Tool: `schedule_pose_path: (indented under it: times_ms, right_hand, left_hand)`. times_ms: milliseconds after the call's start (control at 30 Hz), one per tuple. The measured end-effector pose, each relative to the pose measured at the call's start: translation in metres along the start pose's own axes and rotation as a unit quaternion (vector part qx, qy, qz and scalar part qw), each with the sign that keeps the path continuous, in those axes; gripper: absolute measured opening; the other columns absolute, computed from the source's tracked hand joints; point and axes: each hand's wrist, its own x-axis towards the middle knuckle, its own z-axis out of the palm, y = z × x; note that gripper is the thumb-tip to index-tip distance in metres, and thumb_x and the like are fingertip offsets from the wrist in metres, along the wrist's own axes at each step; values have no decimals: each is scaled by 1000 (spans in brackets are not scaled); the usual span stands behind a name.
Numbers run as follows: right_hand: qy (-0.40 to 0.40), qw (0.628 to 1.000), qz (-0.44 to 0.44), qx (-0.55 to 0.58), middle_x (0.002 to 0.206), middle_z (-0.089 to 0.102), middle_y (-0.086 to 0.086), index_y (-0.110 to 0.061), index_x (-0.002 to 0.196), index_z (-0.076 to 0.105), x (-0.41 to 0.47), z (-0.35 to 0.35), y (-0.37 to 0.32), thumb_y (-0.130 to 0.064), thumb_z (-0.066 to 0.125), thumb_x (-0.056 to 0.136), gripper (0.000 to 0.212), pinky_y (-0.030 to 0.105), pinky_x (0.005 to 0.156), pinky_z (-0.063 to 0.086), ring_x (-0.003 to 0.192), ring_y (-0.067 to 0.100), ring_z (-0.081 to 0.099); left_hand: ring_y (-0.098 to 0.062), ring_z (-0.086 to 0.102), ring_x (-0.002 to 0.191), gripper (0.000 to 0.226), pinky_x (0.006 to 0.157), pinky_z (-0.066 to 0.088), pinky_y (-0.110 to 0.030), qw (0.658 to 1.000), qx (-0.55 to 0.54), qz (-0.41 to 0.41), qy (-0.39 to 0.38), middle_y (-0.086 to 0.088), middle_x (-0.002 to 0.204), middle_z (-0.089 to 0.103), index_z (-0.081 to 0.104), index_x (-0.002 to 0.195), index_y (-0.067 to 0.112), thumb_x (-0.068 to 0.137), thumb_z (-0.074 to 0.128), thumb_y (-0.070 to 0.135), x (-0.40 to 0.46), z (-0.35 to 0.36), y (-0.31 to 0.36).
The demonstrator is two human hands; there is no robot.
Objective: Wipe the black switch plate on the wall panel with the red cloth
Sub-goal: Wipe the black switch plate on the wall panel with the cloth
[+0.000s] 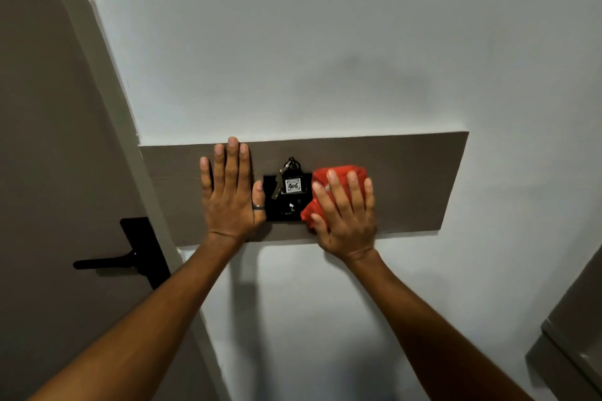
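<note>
Right hand pressing red cloth, fingers straight, at right edge of black switch plate, left hand resting flat, released, on wall panel

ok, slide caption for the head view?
Right hand presses bunched red cloth at right edge of black switch plate; left hand flat on brown wall panel.

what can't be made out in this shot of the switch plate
Head view: right part of the black switch plate, covered by the red cloth and right hand.
Head view: plate's upper middle, behind the keys and tag; print above 406 too small.
Head view: most of the cloth, under the right hand.
Head view: markings low on the plate, blurred.
</note>
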Motion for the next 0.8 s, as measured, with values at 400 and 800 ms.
schedule_pose_path:
  times_ms: [400,800]
  right_hand:
    - [-10,992,-128,4,154,54,10,-21,149,56,14,3,27,-44,36,106,52,58,125,30,149,37,42]
    - [20,976,218,-17,162,43,12,-21,154,47,29,3,-4,-44,34,108,53,56,130,17,156,37,29]
  left_hand:
    - [-24,0,157,64,128,4,-49,1000,-4,10,1,-6,169,1,16,159,7,102,31,33,-1,0,-2]
    - [-22,-2,157,64,129,1,-46,1000,6,13,-14,-2,170,-8,15,159,8,103,29,35,2,-3,-5]
